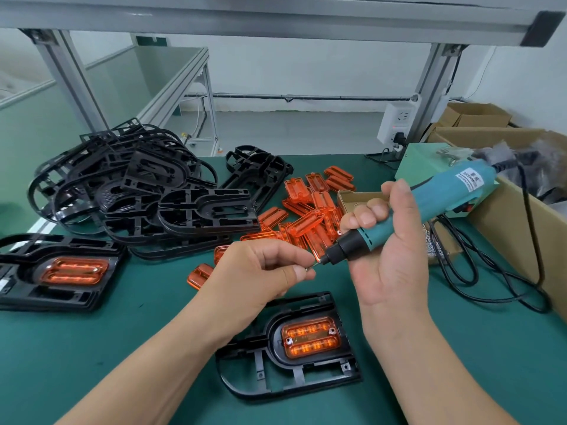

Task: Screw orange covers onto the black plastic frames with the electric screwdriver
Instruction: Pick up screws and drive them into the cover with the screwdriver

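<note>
Head view, bench with green mat [122, 348].

Frame [274, 338] lay flat at lower centre of the picture, below both hands and clear of them. It was black plastic with a rounded U-shaped recess and thin ribs running to a curved outer rim. Cover [311, 337] sat in that recess: translucent orange, a rounded rectangle with two long ribbed bars and a pale round boss at each of two opposite corners. Could not tell whether screws sat in the bosses.

Right hand [389, 240] was right of centre, fingers wrapped round the teal screwdriver [429, 204]. The tool was tilted, black nose pointing down-left. Its cable [460, 271] looped over the mat at right.

Left hand [264, 271] was at centre, fingers curled, thumb and forefinger pinching a tiny screw [309, 267] right at the bit tip. The screw was too small to show detail.

Second frame [18, 289] lay at the left edge with an orange cover already in it. Pile of bare frames [129, 185] was at upper left. Loose covers [310, 216] were scattered behind the hands, at centre. Small cardboard tray [356, 200] sat just behind the right hand's knuckles. Large box [503, 222] stood along the right edge.
</note>
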Demonstrator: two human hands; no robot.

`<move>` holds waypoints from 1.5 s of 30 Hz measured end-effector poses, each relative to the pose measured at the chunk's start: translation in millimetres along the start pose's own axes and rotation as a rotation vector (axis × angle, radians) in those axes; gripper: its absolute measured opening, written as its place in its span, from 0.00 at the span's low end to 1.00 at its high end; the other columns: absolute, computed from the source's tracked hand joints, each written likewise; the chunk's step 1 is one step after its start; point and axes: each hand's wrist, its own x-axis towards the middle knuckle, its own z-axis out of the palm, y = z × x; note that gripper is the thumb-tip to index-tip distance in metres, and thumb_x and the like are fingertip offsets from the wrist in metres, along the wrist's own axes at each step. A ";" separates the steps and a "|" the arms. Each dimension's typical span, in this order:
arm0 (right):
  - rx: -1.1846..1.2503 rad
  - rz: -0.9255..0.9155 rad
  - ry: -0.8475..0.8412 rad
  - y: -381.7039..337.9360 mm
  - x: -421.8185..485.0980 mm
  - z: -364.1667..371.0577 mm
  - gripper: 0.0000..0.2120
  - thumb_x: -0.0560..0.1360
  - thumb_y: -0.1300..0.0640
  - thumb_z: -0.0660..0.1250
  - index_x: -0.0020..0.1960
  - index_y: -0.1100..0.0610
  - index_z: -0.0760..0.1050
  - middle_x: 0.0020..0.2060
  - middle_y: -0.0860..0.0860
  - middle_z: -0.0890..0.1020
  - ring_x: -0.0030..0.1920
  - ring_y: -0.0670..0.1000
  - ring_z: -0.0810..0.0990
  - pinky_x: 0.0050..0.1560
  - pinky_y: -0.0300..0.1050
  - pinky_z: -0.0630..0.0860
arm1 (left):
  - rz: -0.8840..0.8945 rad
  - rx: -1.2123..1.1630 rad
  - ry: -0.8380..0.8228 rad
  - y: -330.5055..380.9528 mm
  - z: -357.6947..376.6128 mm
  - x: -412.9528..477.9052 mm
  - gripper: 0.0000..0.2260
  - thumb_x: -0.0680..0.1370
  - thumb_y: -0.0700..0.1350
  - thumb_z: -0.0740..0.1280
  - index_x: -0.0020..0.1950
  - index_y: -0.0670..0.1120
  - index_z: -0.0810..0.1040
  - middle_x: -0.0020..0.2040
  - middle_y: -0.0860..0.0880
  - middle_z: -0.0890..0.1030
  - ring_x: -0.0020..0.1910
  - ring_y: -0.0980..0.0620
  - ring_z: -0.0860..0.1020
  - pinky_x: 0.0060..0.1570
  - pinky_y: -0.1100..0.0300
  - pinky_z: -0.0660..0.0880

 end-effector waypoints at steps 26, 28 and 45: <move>-0.363 0.099 -0.211 -19.0 -15.4 -21.3 0.04 0.79 0.57 0.70 0.50 0.53 0.76 0.30 0.48 0.70 0.26 0.48 0.69 0.32 0.43 0.70 | 0.103 1.047 -0.081 -1.7 2.8 -6.3 0.26 0.76 0.70 0.67 0.69 0.58 0.81 0.50 0.60 0.73 0.51 0.59 0.75 0.52 0.58 0.75; -0.401 0.108 -0.242 -17.6 -16.9 -21.0 0.06 0.77 0.56 0.72 0.51 0.53 0.76 0.31 0.49 0.70 0.26 0.49 0.68 0.32 0.44 0.70 | 0.098 1.062 -0.111 -3.5 3.2 -7.0 0.28 0.74 0.71 0.67 0.69 0.58 0.81 0.50 0.59 0.73 0.52 0.58 0.74 0.54 0.56 0.76; -0.417 0.100 -0.340 -21.6 -26.5 -12.9 0.05 0.76 0.56 0.70 0.50 0.54 0.76 0.30 0.49 0.69 0.25 0.49 0.68 0.32 0.42 0.69 | 0.121 1.089 -0.145 -9.5 7.1 -2.3 0.22 0.74 0.70 0.69 0.60 0.57 0.79 0.50 0.59 0.77 0.51 0.58 0.75 0.53 0.56 0.76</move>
